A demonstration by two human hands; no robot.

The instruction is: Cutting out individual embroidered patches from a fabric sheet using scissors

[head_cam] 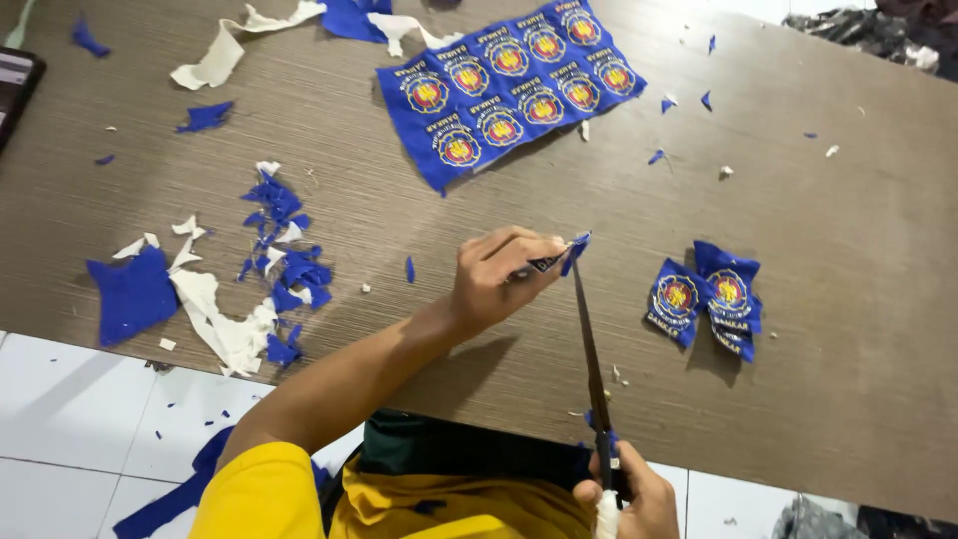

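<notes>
1. The left hand (494,279) pinches a small blue patch (564,255) above the table (848,250).
2. The right hand (624,499) is closed on the scissors (592,359) handle.
3. The scissors' long axis runs from the right hand straight away, tip at the patch.
4. Cut patches (709,299) lie right of the blades.

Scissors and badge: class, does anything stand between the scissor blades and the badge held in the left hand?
Nothing visible does. The scissors, held in the right hand, run straight up to the badge pinched in the left hand, with their tips at the badge's edge. The scraps lie off to the left on the table.
</notes>
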